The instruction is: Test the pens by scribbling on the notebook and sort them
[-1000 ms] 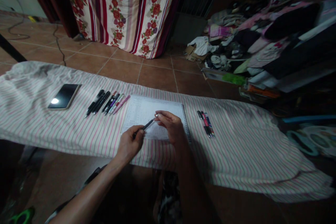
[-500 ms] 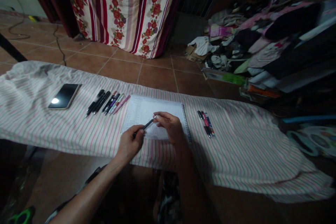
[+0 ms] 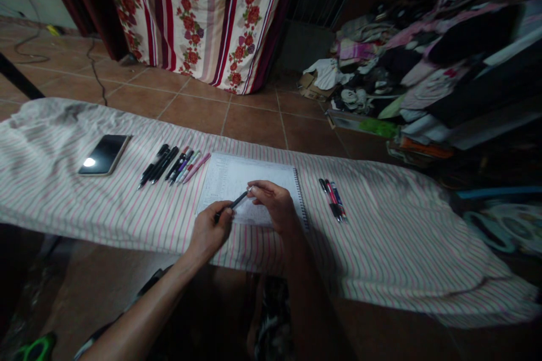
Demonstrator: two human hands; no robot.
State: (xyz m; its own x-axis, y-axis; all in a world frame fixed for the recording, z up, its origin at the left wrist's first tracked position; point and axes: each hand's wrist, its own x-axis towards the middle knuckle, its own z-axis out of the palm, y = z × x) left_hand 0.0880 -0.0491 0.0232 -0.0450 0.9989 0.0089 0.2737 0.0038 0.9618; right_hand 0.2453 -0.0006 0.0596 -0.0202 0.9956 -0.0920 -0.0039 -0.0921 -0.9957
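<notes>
A dark pen [image 3: 239,200] is held slantwise between my two hands, above a spiral notebook [image 3: 245,172] with writing on its page. My left hand [image 3: 210,230] is closed around the pen's lower left end. At the upper right end, the fingertips of my right hand [image 3: 274,203] pinch the tip, which shows a small pale part. Left of the notebook lies a row of several pens [image 3: 171,166], black ones and coloured ones. To its right is a smaller group of pens [image 3: 333,200], black, pink and blue.
A phone [image 3: 104,155] lies at the left on the striped cloth [image 3: 381,225] covering the table. Beyond are a tiled floor [image 3: 249,124] and a floral curtain [image 3: 199,17]. Clothes and boxes [image 3: 381,62] are heaped at the right. A cable [image 3: 97,70] runs over the floor.
</notes>
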